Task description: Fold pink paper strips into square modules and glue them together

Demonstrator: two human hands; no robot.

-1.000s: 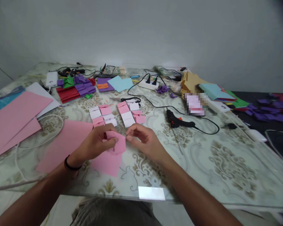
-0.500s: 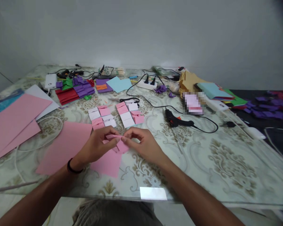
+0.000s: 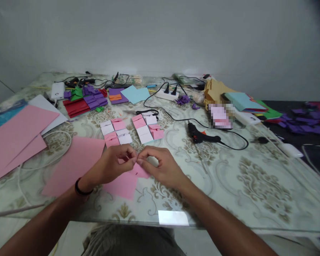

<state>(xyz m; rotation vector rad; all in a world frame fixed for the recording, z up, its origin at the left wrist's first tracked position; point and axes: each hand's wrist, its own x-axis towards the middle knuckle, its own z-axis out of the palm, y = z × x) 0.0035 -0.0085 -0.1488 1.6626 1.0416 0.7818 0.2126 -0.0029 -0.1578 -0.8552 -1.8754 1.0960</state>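
Note:
My left hand (image 3: 117, 160) and my right hand (image 3: 160, 164) meet fingertip to fingertip over the near middle of the table. Both are closed in a pinch on a small piece of pink paper (image 3: 142, 171); the fingers hide its upper edge, and a small dark mark shows on it. Beneath lies a flat pink sheet (image 3: 121, 187), with a larger pink sheet (image 3: 73, 167) to the left. Just beyond my hands are two folded pink-and-white checkered paper pieces: the left one (image 3: 116, 132) and the right one (image 3: 146, 128).
A black glue gun (image 3: 202, 136) lies to the right, its cord curling beside it. Scissors (image 3: 149, 113) rest behind the checkered pieces. A white power strip (image 3: 166, 94) and folded purple paper (image 3: 95, 100) are farther back. More pink sheets (image 3: 21, 137) cover the left side.
The pink paper between my hands has tipped lower, and more of it shows under my right fingers. My fingertips have drawn closer together. The view has shifted slightly.

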